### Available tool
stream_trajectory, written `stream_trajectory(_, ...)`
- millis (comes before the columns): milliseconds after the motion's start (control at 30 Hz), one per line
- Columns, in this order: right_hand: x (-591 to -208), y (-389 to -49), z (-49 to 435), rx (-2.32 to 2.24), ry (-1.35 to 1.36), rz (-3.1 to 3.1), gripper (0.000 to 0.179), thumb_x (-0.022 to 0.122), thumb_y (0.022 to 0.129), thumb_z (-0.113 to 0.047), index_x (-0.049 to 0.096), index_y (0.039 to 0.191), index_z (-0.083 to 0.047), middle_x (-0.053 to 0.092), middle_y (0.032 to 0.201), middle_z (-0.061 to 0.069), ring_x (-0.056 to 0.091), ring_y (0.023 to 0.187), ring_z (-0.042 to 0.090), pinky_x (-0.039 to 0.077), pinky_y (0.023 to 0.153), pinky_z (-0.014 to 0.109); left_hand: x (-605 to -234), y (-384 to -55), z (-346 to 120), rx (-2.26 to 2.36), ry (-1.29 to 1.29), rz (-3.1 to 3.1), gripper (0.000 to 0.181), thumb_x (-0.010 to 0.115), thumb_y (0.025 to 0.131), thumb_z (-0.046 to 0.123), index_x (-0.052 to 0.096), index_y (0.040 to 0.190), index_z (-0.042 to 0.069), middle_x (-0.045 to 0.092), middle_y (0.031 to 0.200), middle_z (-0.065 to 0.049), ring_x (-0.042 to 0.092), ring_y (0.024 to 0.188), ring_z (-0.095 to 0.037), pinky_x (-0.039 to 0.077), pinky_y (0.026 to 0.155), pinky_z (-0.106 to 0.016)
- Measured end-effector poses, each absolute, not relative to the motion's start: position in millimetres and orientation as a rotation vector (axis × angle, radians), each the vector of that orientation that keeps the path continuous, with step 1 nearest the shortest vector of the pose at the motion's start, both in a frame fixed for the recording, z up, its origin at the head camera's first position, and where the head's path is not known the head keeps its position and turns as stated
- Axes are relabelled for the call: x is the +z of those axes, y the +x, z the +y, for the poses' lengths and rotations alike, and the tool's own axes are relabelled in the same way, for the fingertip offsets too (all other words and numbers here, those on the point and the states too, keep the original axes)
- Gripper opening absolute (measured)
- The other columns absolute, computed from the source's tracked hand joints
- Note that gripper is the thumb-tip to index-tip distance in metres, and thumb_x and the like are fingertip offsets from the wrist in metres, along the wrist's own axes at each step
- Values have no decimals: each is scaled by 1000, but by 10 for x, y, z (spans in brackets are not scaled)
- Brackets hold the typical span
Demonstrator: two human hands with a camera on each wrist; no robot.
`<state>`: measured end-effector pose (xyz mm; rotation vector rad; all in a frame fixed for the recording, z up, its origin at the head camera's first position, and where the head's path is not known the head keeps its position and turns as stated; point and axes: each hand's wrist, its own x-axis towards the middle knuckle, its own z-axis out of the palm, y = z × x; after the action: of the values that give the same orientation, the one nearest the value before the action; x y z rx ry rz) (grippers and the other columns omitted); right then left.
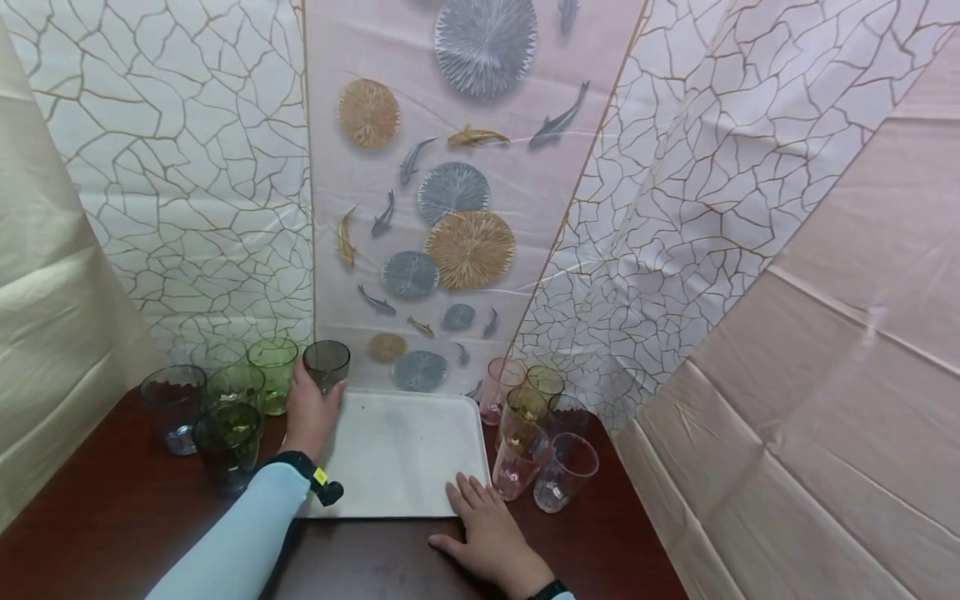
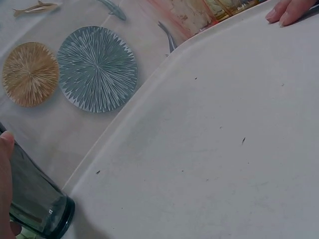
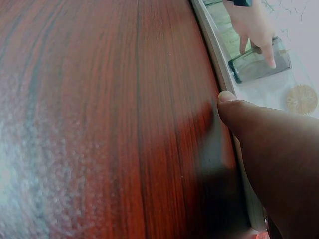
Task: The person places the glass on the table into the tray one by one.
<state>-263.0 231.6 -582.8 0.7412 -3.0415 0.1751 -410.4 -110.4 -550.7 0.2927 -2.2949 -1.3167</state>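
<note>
My left hand grips a dark grey glass at the back left corner of a white tray. In the left wrist view the glass tilts, its base near the tray's rim, with part of my fingers at the frame's edge. The right wrist view also catches my left hand around the glass. My right hand lies on the front right corner of the tray, fingers extended. Its thumb is at the tray's front edge.
Several green and grey glasses cluster left of the tray. To its right stand several pink, amber and clear glasses, close to my right fingers. A patterned cloth hangs behind the dark wooden table.
</note>
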Motion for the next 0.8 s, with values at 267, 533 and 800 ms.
stream_trajectory(267, -5828, -2608, 2318, 167, 745, -3024, 94, 44, 93, -82, 41, 163, -18, 33, 168, 8, 26, 153, 30, 25, 123, 57, -5520, -4088, -1084, -1318, 302, -2276, 101, 72, 100, 29, 1, 170, 13, 6, 174, -14, 12, 156, -34, 24, 123, -56)
stream_trajectory(533, -5858, -2630, 2321, 166, 727, -3048, 94, 44, 93, -82, 39, 163, -19, 31, 169, 7, 24, 154, 29, 24, 123, 57, -5568, -4081, -1053, -1372, 333, -2286, 102, 73, 99, 32, 2, 170, 12, 14, 172, -19, 19, 154, -37, 29, 120, -58)
stream_trajectory(800, -5831, -2632, 2305, 187, 727, -3060, 94, 45, 94, -81, 39, 164, -19, 31, 169, 7, 23, 154, 29, 23, 123, 58, -5584, -4060, -1058, -1347, 361, -2294, 103, 74, 97, 34, 5, 169, 9, 18, 170, -23, 24, 152, -41, 31, 119, -59)
